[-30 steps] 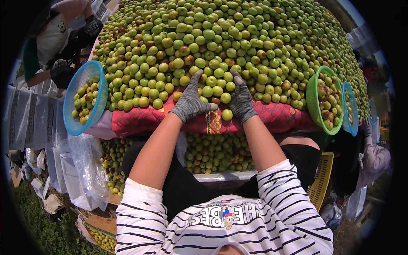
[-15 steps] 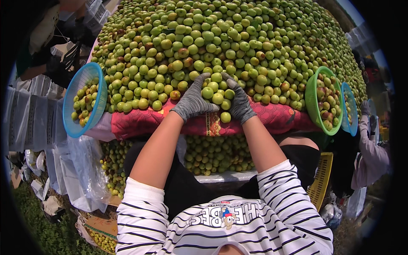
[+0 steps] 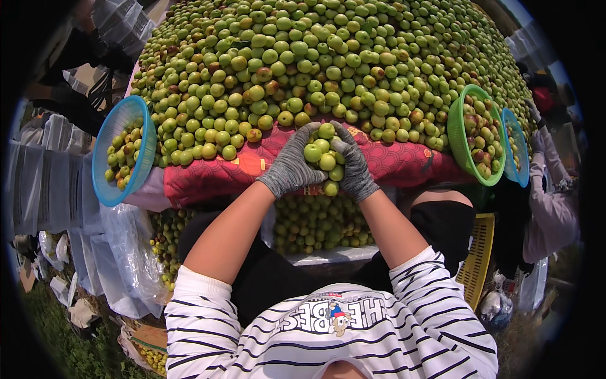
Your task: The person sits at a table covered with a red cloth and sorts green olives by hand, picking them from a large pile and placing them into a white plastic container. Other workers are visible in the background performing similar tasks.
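Note:
My left hand (image 3: 291,165) and my right hand (image 3: 355,163), both in grey knit gloves, curve toward each other. Held between them is a small heap of green jujubes (image 3: 323,151), with one at the lower edge near the fingers of the left glove. Below them is the front edge of a red patterned cloth (image 3: 401,163). Just beyond the fingertips rises the big pile of jujubes (image 3: 284,57), mostly green, some with brown patches. Under the cloth edge, between my knees, more jujubes (image 3: 322,221) lie in a container with a pale rim (image 3: 334,256).
A blue basket (image 3: 149,148) holding jujubes leans at the left, a green basket (image 3: 456,142) at the right, another blue one (image 3: 523,167) past it. A yellow crate (image 3: 481,252) stands by my right knee. Co-workers' arms show left (image 3: 66,104) and right (image 3: 555,205).
Both hands have drawn back from the pile toward me, bringing the jujubes over the cloth's front edge. A bare patch of cloth now shows where they were.

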The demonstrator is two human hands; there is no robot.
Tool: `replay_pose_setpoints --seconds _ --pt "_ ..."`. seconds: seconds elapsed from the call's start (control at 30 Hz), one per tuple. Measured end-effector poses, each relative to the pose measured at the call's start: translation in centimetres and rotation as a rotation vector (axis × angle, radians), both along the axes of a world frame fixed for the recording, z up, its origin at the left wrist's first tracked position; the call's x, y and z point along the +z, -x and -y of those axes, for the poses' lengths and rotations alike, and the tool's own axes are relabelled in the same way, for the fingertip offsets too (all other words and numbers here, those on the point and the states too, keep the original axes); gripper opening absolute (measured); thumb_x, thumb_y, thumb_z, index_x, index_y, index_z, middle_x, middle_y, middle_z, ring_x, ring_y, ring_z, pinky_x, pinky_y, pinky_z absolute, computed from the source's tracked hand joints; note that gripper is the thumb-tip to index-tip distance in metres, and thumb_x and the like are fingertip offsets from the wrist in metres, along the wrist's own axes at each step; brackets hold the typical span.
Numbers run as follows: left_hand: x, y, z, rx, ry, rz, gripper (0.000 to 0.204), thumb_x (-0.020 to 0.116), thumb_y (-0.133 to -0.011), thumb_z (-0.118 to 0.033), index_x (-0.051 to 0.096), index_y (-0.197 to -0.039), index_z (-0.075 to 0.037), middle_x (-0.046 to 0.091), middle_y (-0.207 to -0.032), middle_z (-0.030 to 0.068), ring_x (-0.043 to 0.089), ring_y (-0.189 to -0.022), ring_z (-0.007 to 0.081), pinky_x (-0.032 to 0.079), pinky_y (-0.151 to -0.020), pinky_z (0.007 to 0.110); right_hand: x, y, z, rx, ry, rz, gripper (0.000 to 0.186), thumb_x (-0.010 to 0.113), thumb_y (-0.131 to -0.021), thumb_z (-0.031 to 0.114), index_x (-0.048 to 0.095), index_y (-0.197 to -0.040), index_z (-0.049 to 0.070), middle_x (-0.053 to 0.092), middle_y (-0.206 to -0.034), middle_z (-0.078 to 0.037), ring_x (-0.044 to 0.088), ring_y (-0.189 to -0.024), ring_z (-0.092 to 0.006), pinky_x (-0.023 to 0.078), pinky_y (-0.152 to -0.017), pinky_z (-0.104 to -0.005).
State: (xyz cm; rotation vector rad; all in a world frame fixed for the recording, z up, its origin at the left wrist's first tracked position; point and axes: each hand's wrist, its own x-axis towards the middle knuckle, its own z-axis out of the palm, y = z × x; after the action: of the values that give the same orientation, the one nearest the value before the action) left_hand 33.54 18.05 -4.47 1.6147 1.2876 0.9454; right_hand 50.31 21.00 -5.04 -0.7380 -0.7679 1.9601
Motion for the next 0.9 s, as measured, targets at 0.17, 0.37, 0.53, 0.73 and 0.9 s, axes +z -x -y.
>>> replay_pose_setpoints --seconds 0.17,0.37,0.53,0.73,0.9 --pt "-0.7 -2.7 2.7 -0.116 0.046 0.103 0.104 0.088 -0.057 -0.012 0.031 -0.143 -0.011 0.045 -0.137 0.0136 0.047 -0.128 0.0267 0.042 -0.108 0.038 -0.3 -2.8 4.6 -0.132 0.085 -0.073 0.051 0.061 -0.089 0.022 0.047 -0.136 0.008 0.052 -0.131 -0.011 0.053 -0.121 -0.0235 0.047 -0.102 -0.0378" --pt "-0.8 -6.7 6.6 -0.249 0.140 -0.072 0.104 0.088 -0.055 -0.016 0.033 -0.144 -0.008 0.046 -0.136 0.0158 0.047 -0.128 0.0291 0.038 -0.111 0.039 -2.4 -6.9 10.4 -0.259 0.187 -0.063 0.047 0.063 -0.089 0.026 0.050 -0.131 0.010 0.055 -0.125 -0.009 0.057 -0.114 -0.0228 0.049 -0.098 -0.0367" --pt "-1.6 -8.9 7.9 -0.430 0.355 -0.195 0.103 0.083 -0.062 -0.020 0.027 -0.148 -0.009 0.053 -0.129 0.0198 0.053 -0.121 0.0335 0.044 -0.104 0.041 -7.3 -10.1 12.3 -0.225 0.573 -0.106 0.039 0.062 -0.088 0.039 0.061 -0.114 0.009 0.066 -0.105 -0.012 0.065 -0.096 -0.0288 0.056 -0.086 -0.0434" --pt "2.4 -6.7 5.9 -0.607 0.419 -0.416 0.087 0.081 -0.073 -0.033 0.039 -0.145 -0.007 0.060 -0.125 0.0193 0.059 -0.115 0.0337 0.046 -0.100 0.039 -12.2 -11.2 11.4 -0.123 0.493 1.220 0.054 0.061 -0.086 0.044 0.060 -0.123 0.005 0.063 -0.120 -0.019 0.061 -0.109 -0.0371 0.047 -0.098 -0.0451" --pt "5.3 0.8 3.8 0.012 0.191 0.061 0.044 0.071 -0.088 -0.014 0.056 -0.129 -0.007 0.064 -0.111 0.0058 0.061 -0.099 0.0131 0.052 -0.086 0.028 -13.3 -6.0 13.8 0.605 -0.857 1.864 0.075 0.065 -0.079 0.051 0.048 -0.138 0.010 0.031 -0.151 -0.019 0.029 -0.140 -0.0332 0.021 -0.115 -0.0522"
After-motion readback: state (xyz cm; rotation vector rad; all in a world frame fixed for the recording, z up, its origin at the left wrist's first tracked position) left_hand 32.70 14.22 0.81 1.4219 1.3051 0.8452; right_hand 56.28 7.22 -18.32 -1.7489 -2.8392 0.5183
